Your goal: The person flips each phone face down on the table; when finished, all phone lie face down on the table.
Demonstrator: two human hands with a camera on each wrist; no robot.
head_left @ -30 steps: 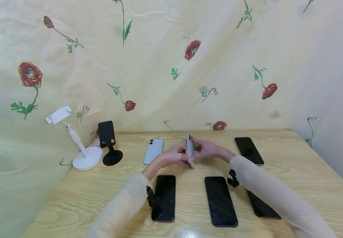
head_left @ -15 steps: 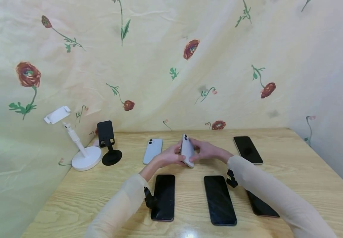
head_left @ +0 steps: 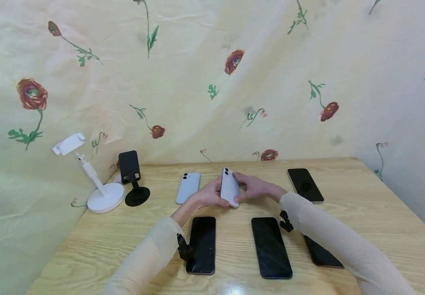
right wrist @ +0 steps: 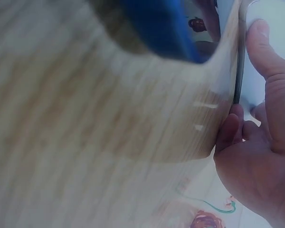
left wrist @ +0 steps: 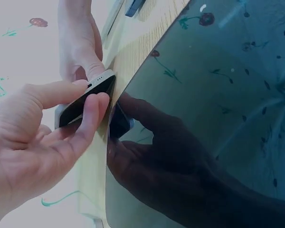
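Observation:
A pale, whitish-lilac smartphone (head_left: 229, 189) is tilted above the table's middle, its camera back facing up. Both hands hold it. My left hand (head_left: 209, 195) grips its left side; in the left wrist view the thumb (left wrist: 61, 93) lies on the bottom edge and the fingers are under the dark screen side. My right hand (head_left: 254, 187) grips the right side, with the thumb (right wrist: 263, 45) on the pale back in the right wrist view. A light blue phone (head_left: 188, 189) lies back-up just left of the hands.
Face-up dark phones lie near the left forearm (head_left: 201, 246), at front centre (head_left: 271, 248) and at back right; another (head_left: 319, 250) is partly under the right sleeve. A white phone stand (head_left: 105, 198) and a black phone stand (head_left: 137, 196) stand at back left, near the floral cloth (head_left: 183, 82).
Both hands have turned the held phone from nearly edge-on to back facing up and shifted it slightly left. The other phones and the stands stay where they were.

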